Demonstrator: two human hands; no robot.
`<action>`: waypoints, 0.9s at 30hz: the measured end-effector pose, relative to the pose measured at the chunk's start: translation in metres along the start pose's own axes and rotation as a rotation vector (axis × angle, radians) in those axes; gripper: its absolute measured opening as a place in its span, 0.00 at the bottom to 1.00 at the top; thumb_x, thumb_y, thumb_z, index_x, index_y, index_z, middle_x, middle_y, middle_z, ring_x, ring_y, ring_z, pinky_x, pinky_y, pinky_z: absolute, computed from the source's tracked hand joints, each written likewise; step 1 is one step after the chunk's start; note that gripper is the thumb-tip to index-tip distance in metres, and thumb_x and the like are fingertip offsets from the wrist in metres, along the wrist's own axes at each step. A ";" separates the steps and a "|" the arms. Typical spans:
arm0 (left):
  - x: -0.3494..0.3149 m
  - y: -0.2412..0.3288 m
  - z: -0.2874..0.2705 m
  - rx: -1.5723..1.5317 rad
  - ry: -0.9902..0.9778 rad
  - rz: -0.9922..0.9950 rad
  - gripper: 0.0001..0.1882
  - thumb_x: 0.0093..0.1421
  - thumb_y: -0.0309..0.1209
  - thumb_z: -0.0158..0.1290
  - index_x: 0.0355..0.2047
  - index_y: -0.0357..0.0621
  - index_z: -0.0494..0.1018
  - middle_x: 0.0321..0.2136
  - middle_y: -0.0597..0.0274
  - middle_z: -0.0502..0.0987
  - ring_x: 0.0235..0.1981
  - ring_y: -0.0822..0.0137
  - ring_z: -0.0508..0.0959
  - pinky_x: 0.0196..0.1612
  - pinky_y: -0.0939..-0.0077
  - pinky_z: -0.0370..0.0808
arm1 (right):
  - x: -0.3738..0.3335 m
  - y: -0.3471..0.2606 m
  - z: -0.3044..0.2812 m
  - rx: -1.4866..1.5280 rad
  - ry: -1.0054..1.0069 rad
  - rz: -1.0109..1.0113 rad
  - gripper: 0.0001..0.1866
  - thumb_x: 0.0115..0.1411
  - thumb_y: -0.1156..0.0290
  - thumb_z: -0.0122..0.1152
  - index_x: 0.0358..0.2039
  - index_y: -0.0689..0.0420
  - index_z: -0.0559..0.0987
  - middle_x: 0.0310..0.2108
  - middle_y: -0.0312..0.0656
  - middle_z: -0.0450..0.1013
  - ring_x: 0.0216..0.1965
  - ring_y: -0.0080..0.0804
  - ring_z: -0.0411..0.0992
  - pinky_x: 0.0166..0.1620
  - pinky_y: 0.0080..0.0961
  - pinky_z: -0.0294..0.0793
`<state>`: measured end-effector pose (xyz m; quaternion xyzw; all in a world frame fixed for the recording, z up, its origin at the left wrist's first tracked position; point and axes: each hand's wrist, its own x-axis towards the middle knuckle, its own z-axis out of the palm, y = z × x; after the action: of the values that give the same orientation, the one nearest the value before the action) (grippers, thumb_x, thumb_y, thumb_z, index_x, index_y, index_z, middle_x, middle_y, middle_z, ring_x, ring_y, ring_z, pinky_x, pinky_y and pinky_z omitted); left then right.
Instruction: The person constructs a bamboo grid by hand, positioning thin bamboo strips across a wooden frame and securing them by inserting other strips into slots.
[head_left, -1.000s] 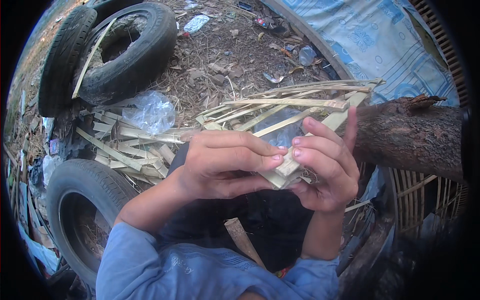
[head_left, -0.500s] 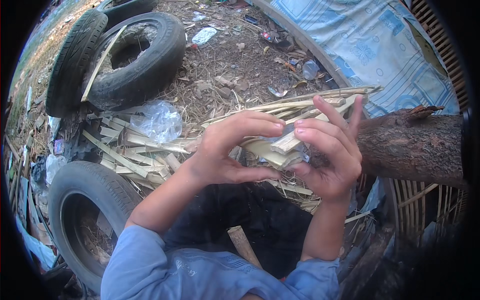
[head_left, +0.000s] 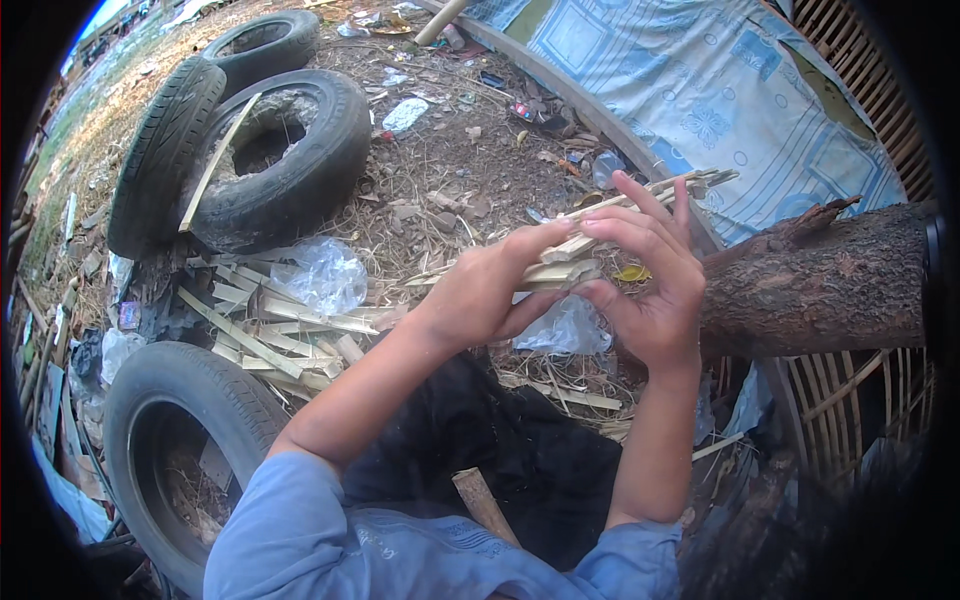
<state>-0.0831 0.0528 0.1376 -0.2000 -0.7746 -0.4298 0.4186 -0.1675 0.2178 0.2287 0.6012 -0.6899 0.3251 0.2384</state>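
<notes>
A small bundle of pale split bamboo strips [head_left: 566,272] is held up in front of me, its cut ends facing me. My left hand [head_left: 490,280] grips it from the left, fingers over the top and thumb underneath. From the right, my right hand [head_left: 652,282] has its thumb and bent fingers around the same ends, while its outer fingers stick up. The strips' far ends show beyond my right fingers. A short piece of bamboo or wood [head_left: 484,507] stands slanted near my lap, touched by neither hand.
More split strips [head_left: 290,335] lie piled at the left beside a clear plastic bag [head_left: 322,275]. Old tyres [head_left: 285,160] stand and lie on the left, one tyre [head_left: 190,450] close by. A thick log [head_left: 820,285] juts in from the right, below a blue patterned sheet [head_left: 700,100].
Both hands have shifted slightly with the bamboo strips, and my left fingers and thumb have closed in around them. The view has tilted, showing more of the far ground.
</notes>
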 end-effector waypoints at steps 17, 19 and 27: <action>0.037 -0.020 -0.017 -0.065 0.221 -0.208 0.15 0.69 0.29 0.41 0.52 0.34 0.58 0.41 0.52 0.79 0.29 0.68 0.82 0.30 0.78 0.79 | -0.010 -0.005 0.023 0.038 0.182 0.232 0.36 0.52 0.54 0.70 0.57 0.57 0.68 0.55 0.50 0.69 0.59 0.49 0.66 0.64 0.52 0.55; 0.053 -0.039 -0.019 -0.079 0.261 -0.219 0.12 0.70 0.30 0.41 0.49 0.36 0.60 0.40 0.53 0.79 0.25 0.71 0.81 0.27 0.78 0.79 | -0.033 0.000 0.030 0.094 0.142 0.345 0.36 0.51 0.59 0.71 0.58 0.58 0.67 0.54 0.51 0.68 0.57 0.49 0.67 0.62 0.45 0.60; 0.097 -0.098 -0.062 -0.141 0.438 -0.411 0.10 0.70 0.33 0.42 0.43 0.38 0.62 0.35 0.54 0.80 0.20 0.70 0.79 0.23 0.76 0.78 | -0.122 -0.001 0.060 0.242 -0.018 0.784 0.39 0.50 0.68 0.71 0.60 0.60 0.63 0.55 0.54 0.67 0.58 0.49 0.65 0.60 0.39 0.62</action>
<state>-0.1750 -0.0576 0.1855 0.0296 -0.6584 -0.5909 0.4652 -0.1429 0.2561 0.1002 0.3194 -0.8257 0.4647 0.0181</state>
